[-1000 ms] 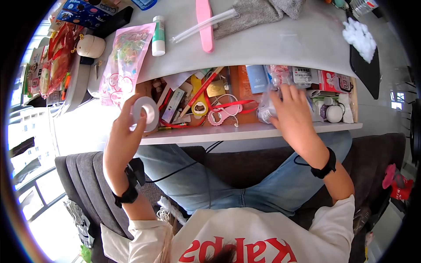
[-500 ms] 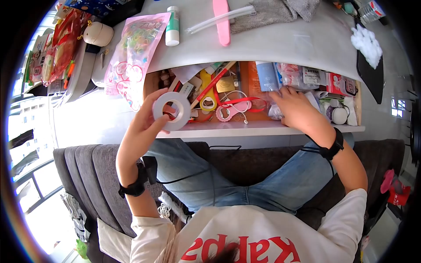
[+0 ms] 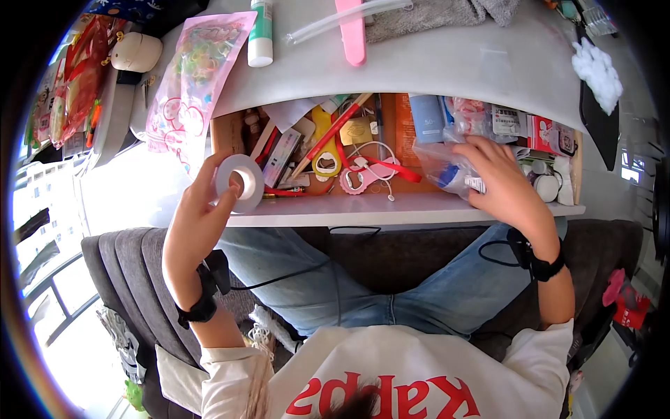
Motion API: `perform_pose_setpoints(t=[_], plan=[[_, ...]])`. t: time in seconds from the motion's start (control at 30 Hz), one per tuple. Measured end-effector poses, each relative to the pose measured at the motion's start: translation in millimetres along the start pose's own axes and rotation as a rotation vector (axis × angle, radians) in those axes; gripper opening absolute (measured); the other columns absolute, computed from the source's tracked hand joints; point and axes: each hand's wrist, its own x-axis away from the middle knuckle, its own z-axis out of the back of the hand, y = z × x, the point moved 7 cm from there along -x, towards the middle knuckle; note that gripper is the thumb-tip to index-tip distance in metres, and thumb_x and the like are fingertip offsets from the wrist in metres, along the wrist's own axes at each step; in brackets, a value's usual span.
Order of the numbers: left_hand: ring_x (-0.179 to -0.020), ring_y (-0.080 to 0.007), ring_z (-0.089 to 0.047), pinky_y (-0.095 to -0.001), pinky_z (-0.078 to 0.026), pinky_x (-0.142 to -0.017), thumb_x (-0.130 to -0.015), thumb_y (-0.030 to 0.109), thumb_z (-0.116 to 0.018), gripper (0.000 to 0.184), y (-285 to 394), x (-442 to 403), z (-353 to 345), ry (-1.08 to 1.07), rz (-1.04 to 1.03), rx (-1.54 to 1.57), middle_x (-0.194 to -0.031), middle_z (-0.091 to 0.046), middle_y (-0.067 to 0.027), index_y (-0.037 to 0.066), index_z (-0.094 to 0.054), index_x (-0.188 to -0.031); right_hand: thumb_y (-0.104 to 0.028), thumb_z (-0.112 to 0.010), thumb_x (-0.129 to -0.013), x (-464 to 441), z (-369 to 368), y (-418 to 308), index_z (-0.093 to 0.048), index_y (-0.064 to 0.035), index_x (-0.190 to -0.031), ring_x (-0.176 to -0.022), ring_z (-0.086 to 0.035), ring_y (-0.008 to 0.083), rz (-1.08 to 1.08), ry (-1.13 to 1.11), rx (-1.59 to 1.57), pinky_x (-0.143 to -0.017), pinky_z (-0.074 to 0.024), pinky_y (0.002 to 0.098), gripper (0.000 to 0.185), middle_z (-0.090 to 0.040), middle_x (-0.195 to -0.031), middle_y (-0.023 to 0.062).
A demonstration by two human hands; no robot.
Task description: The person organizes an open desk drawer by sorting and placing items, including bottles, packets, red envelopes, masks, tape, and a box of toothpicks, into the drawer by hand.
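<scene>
My left hand (image 3: 194, 222) grips a white roll of tape (image 3: 248, 204) at the drawer's left front corner, with the thumb through its hole. My right hand (image 3: 504, 187) is closed on a clear plastic bag (image 3: 431, 155) over the right part of the open drawer (image 3: 391, 204). Something blue shows inside the bag. Between my hands lie a pink tool (image 3: 380, 171) with a white cord, a yellow tool (image 3: 324, 140), a red ribbon (image 3: 405, 172) and a red-and-wood stick (image 3: 340, 128).
A pink printed pouch (image 3: 199, 77), a glue stick (image 3: 261, 38), a pink strip (image 3: 351, 35), clear tubes (image 3: 317, 28) and a grey cloth (image 3: 436, 19) lie on the tabletop. White fluff (image 3: 597, 75) is at the right edge. A blue packet (image 3: 426, 119) sits in the drawer.
The left hand has moved left and slightly down with the tape roll, uncovering more of the drawer. The right hand has drawn up the plastic bag, which now shows clearly.
</scene>
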Motion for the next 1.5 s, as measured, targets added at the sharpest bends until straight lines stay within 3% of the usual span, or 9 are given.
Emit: perform_pose_setpoints(t=[0.17, 0.27, 0.33, 0.43, 0.63, 0.87, 1.13, 1.33, 1.5], plan=[[-0.085, -0.0250, -0.062, -0.0312, -0.047, -0.071, -0.086, 0.017, -0.051, 0.042, 41.3, -24.6, -48.6, -0.173, -0.284, -0.108, -0.097, -0.061, -0.0190, 0.005, -0.043, -0.125, -0.002, -0.061, -0.063, 13.8, 6.8, 7.0, -0.048, -0.0054, -0.113, -0.111, -0.043, 0.0342, -0.073, 0.126, -0.073, -0.096, -0.0342, 0.0401, 0.052, -0.046, -0.119, 0.0145], [-0.082, -0.0178, -0.060, -0.0276, -0.048, -0.069, -0.088, 0.019, -0.051, 0.043, 71.6, -48.8, -96.6, -0.335, -0.522, -0.160, -0.103, -0.058, -0.0136, 0.007, -0.040, -0.127, 0.000, -0.060, -0.064, 16.6, 9.8, 9.4, -0.047, -0.0048, -0.112, -0.112, -0.043, 0.0342, -0.122, 0.138, -0.178, -0.096, -0.0341, 0.0395, 0.050, -0.046, -0.120, 0.0145], [-0.077, -0.0218, -0.061, -0.0283, -0.048, -0.069, -0.087, 0.020, -0.051, 0.046, 86.3, -62.2, -131.2, -0.589, -0.369, -0.044, -0.101, -0.059, -0.0154, 0.007, -0.039, -0.128, 0.000, -0.060, -0.064, 18.6, 11.2, 12.8, -0.046, -0.0044, -0.113, -0.112, -0.043, 0.0340, -0.142, 0.141, -0.246, -0.096, -0.0346, 0.0387, 0.051, -0.046, -0.120, 0.0147], [-0.071, -0.0215, -0.062, -0.0305, -0.049, -0.065, -0.085, 0.020, -0.051, 0.048, 101.1, -70.3, -180.8, -0.700, -0.519, -0.160, -0.098, -0.060, -0.0178, 0.008, -0.038, -0.130, 0.001, -0.058, -0.065, 22.7, 12.2, 20.2, -0.046, -0.0044, -0.114, -0.114, -0.044, 0.0317, -0.157, 0.131, -0.345, -0.098, -0.0339, 0.0359, 0.052, -0.046, -0.120, 0.0142], [-0.067, -0.0226, -0.064, -0.0332, -0.052, -0.058, -0.083, 0.021, -0.051, 0.050, 100.6, -82.8, -240.9, -0.940, -0.358, -0.129, -0.098, -0.059, -0.0217, 0.006, -0.038, -0.129, 0.004, -0.056, -0.065, 29.9, 11.2, 32.9, -0.045, -0.0039, -0.117, -0.118, -0.043, 0.0223, -0.232, 0.088, -0.565, -0.101, -0.0300, 0.0303, 0.053, -0.046, -0.122, 0.0102], [-0.081, -0.0290, -0.064, -0.0307, -0.055, -0.066, -0.077, 0.016, -0.059, 0.055, 92.8, -103.5, -273.4, -0.920, -0.283, 0.210, -0.116, -0.051, -0.0215, 0.001, -0.039, -0.127, 0.005, -0.057, -0.066, 42.4, 8.2, 52.4, -0.043, -0.0030, -0.122, -0.119, -0.041, 0.0187, -0.284, 0.084, -0.589, -0.102, -0.0284, 0.0295, 0.058, -0.045, -0.125, 0.0089], [-0.087, -0.0230, -0.066, -0.0344, -0.052, -0.070, -0.074, 0.013, -0.051, 0.051, 95.0, -95.8, -269.7, -1.042, -0.310, -0.026, -0.115, -0.055, -0.0194, -0.001, -0.045, -0.123, 0.004, -0.055, -0.066, 49.6, 10.7, 63.8, -0.039, -0.0008, -0.126, -0.117, -0.044, 0.0185, -0.295, 0.097, -0.692, -0.100, -0.0318, 0.0306, 0.063, -0.047, -0.125, 0.0092], [-0.071, -0.0247, -0.066, -0.0362, -0.051, -0.062, -0.070, 0.013, -0.052, 0.031, 94.1, -95.7, -238.3, -0.914, -0.340, -0.022, -0.092, -0.065, -0.0158, 0.000, -0.064, -0.096, 0.003, -0.056, -0.067, 52.1, 9.5, 68.1, -0.039, -0.0005, -0.128, -0.117, -0.045, 0.0177, -0.315, 0.101, -0.685, -0.100, -0.0331, 0.0312, 0.063, -0.048, -0.126, 0.0092], [-0.072, -0.0228, -0.066, -0.0351, -0.051, -0.061, -0.068, 0.015, -0.055, 0.032, 89.9, -105.4, -236.6, -0.938, -0.303, 0.042, -0.092, -0.064, -0.0157, 0.000, -0.064, -0.096, 0.001, -0.060, -0.069, 52.9, 8.6, 67.9, -0.039, -0.0006, -0.128, -0.116, -0.045, 0.0176, -0.345, 0.111, -0.694, -0.099, -0.0338, 0.0306, 0.063, -0.048, -0.126, 0.0087]])
